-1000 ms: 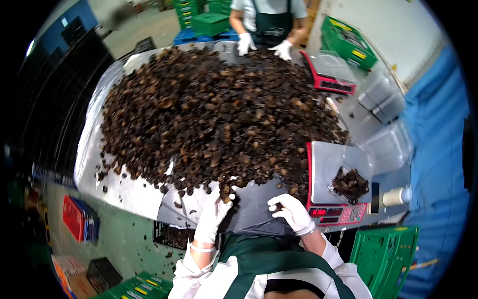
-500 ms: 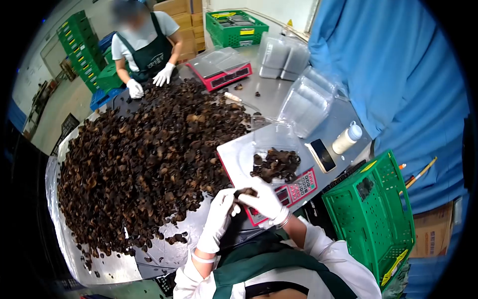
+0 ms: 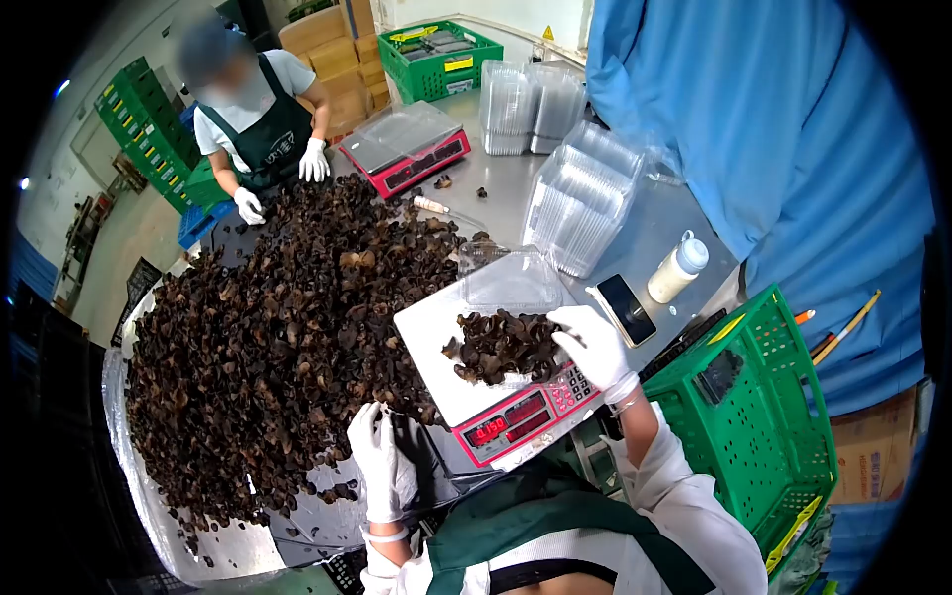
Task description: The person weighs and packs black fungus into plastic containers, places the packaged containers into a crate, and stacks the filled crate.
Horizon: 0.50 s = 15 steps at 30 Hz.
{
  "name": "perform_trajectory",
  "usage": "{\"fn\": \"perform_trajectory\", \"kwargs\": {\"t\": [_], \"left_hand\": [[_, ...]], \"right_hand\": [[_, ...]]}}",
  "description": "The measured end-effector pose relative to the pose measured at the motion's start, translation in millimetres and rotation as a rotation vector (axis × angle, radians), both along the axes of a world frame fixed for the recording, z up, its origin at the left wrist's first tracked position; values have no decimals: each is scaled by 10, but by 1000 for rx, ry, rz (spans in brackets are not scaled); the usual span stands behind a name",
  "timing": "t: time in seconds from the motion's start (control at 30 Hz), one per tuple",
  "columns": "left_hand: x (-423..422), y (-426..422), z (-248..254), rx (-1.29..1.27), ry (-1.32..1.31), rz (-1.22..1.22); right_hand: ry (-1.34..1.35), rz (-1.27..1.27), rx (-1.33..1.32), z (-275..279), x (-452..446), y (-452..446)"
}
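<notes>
My left hand (image 3: 382,464), in a white glove, is at the near edge of a large pile of dark wood ear mushrooms (image 3: 288,347). Its fingers point toward the pile, slightly apart, with nothing visible in them. A red and white digital scale (image 3: 426,337) carries a clear plastic clamshell box (image 3: 511,281) with its lid folded back. Wood ear mushrooms (image 3: 506,347) fill the box's near half. At the right edge of that box, my gloved right hand (image 3: 598,352) has its thumb and fingers apart, by the mushrooms. The scale's red display is lit and seems to read 0.150.
Across the table a person (image 3: 263,129) in a green apron and white gloves stands by a second scale (image 3: 407,149). Stacked clear boxes (image 3: 585,198), a phone (image 3: 623,309) and a bottle (image 3: 679,268) lie right. A green crate (image 3: 744,426) stands beside me.
My hands were together over the scale's front, around a dark mushroom piece. They have separated: left toward the pile, right to the box's edge. The view has shifted slightly.
</notes>
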<state>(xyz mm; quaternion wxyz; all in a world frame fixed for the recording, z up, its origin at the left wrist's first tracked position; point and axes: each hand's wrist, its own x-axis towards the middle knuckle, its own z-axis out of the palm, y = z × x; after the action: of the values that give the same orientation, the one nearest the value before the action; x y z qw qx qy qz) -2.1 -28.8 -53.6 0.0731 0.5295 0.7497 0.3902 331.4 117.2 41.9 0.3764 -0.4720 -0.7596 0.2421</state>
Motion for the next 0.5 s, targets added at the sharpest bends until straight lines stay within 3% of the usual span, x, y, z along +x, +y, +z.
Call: {"fn": "perform_trajectory", "kwargs": {"t": [0.07, 0.17, 0.37, 0.5], "left_hand": [[29, -44, 43, 12, 29, 45], [248, 166, 320, 110, 121, -74], [618, 925, 439, 131, 346, -236], [581, 1161, 226, 102, 285, -347]], "right_hand": [[44, -82, -69, 3, 147, 50], [122, -162, -103, -134, 244, 238], [-51, -203, -60, -709, 166, 620], [230, -207, -347, -774, 84, 752]]}}
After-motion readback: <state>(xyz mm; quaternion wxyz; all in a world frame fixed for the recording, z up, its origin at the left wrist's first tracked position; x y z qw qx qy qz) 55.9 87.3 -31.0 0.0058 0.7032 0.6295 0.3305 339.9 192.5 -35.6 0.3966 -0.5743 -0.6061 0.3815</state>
